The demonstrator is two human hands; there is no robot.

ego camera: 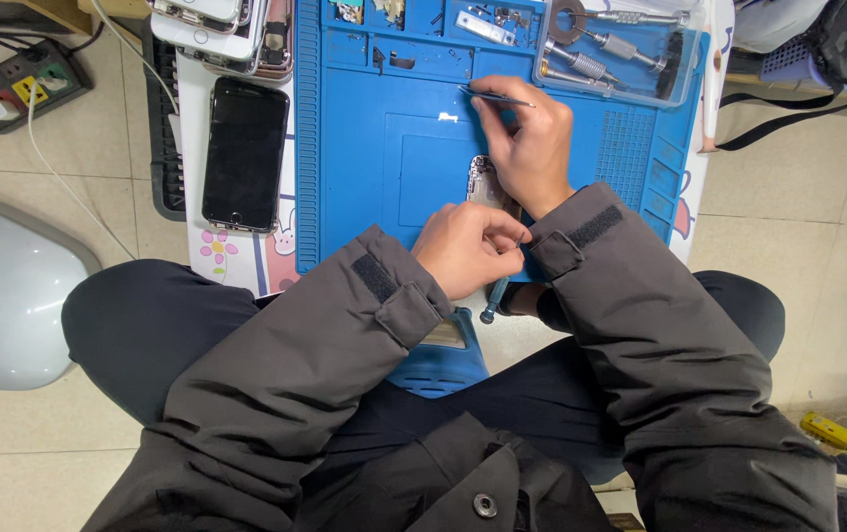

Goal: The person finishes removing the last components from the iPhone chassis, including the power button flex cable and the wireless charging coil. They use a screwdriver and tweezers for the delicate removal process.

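Right hand: my right hand (530, 148), in the upper middle of the frame, pinches thin metal tweezers (495, 97) between thumb and fingers, tips pointing left.
Left hand: my left hand (468, 248), at centre frame, is curled with fingertips pressed together over the lower end of a small silver phone frame (484, 184); whether it pinches something tiny I cannot tell.
Phone frame: it lies on the blue silicone repair mat (364, 148), mostly hidden by both hands.
Screwdriver: a blue-handled screwdriver (492, 299) pokes out below my left hand, near the mat's lower edge.
Nearby: a black-screened phone (245, 154) lies at left of the mat; a clear plastic tray of metal driver bits (616, 49) sits upper right.
Risk: I judge the tweezers could slip and scratch the frame or flick a small part off the mat, since my hands crowd it and block my view.
Risk two: the screwdriver could roll off the edge into my lap.
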